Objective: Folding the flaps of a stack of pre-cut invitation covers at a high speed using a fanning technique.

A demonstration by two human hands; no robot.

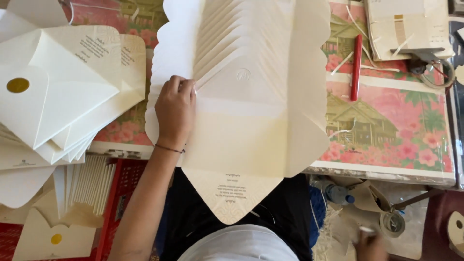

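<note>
A fanned stack of unfolded cream envelopes (256, 111) lies on the table in front of me, side flaps spread and the printed bottom flap (231, 193) hanging over the near edge. My left hand (175, 112) rests on the stack's left flap, fingers curled and pinching at the fold line. My right hand (369, 244) is low at the bottom right, blurred, beside a roll of tape (392, 223). Something small and white shows at its fingertips, but I cannot tell whether it is held.
Finished envelopes with a gold round seal (18, 85) are piled at the left. A red crate (123, 186) of white cards stands below them. On the floral table cover (396, 130) lie a red stick (356, 67) and a cardboard box (408, 29). A plastic bottle (338, 193) lies below the table edge.
</note>
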